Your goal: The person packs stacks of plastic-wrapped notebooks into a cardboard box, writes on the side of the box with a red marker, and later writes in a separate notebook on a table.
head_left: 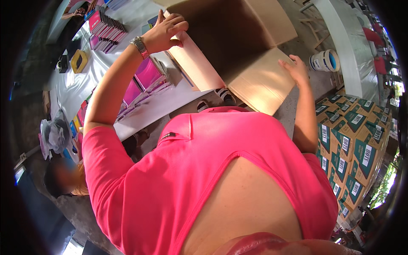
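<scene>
In front of me is a large brown cardboard box (260,83) with its top flaps folded outward. The dark inside of the box faces up, and I see nothing in it. My left hand (168,30), a watch at its wrist, grips the edge of the left flap, with the thumb on the near side. At the outer right corner of the near flap, my right hand (296,70) is closed around the edge, its fingers partly hidden.
To the left, a white-covered table (148,108) bears stacks of pink and purple notebooks (146,78) and a yellow tape roll (79,60). A paint bucket (324,60) stands right of the box. Printed cartons (352,144) are piled at right. Another person (66,176) is at lower left.
</scene>
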A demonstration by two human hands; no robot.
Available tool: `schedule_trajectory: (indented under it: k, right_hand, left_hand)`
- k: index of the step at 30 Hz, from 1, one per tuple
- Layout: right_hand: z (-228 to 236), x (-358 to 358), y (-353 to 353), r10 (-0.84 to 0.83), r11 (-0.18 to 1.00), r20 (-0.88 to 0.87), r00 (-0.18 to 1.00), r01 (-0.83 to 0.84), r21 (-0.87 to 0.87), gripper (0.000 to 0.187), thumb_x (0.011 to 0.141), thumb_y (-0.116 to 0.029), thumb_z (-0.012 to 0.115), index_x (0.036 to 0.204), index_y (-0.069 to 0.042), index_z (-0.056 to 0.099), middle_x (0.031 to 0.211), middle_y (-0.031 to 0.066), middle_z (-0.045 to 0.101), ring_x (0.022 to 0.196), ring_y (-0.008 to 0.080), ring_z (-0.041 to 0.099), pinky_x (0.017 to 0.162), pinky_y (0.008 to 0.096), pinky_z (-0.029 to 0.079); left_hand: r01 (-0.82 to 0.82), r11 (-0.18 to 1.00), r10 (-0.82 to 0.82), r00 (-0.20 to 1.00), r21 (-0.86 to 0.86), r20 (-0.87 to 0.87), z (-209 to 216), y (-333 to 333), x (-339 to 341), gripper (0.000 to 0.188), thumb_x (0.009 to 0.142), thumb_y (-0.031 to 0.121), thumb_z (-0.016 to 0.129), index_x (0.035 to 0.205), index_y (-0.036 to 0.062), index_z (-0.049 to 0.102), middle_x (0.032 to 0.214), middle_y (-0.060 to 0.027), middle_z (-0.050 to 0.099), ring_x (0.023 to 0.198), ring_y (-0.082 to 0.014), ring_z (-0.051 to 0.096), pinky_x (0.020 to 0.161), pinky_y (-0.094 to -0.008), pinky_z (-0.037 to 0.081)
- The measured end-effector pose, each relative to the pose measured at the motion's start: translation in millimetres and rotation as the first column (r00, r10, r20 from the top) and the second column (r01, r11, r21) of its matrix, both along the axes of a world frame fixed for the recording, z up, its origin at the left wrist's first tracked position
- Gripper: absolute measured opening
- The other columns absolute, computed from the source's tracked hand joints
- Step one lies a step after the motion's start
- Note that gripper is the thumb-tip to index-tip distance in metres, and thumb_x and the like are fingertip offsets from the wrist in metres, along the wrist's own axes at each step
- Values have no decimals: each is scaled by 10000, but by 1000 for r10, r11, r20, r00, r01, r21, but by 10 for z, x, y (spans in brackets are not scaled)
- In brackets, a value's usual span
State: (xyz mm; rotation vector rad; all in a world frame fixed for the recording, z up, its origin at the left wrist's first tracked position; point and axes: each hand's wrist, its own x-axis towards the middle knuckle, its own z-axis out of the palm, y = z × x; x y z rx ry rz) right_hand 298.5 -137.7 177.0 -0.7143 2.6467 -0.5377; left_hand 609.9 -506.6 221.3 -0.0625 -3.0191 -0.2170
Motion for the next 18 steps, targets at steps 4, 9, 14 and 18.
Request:
schedule_trajectory:
  k: [4,9,14,18]
  right_hand:
    - [-130,-36,-214,22,998,-10,1000,-22,-52,827,635,-609,724,1244,-83,536,1247,182,542,1215,350,449,989,536,331]
    - [280,579,-738,244,903,-81,967,-196,384,800,676,-545,730,1286,-91,485,1310,166,477,1266,379,359,924,675,299]
    - [714,1210,-1327,637,637,-363,681,-729,-249,567,764,-253,724,1255,-70,508,1233,134,514,1207,315,430,992,468,368]
    - [647,2354,-2304,862,475,216,459,-579,-663,597,849,-424,629,1257,-10,494,1200,222,539,1081,310,577,908,366,464]
  left_hand:
    - [-209,977,211,976,-50,58,-490,-291,4,494,714,234,752,1126,165,488,1332,-11,403,1361,-249,258,1061,-667,128]
    - [-456,854,493,863,-248,112,-627,-292,432,654,769,161,699,1338,225,383,1485,-12,256,1405,-266,155,1108,-594,135]
    - [-574,662,748,467,482,-472,-278,376,965,251,816,140,674,1029,34,593,980,-102,621,900,-237,594,810,-314,471]
    - [-133,-90,994,-71,987,81,-477,1341,1383,307,927,305,543,720,97,454,548,11,438,525,-88,428,505,-253,357]
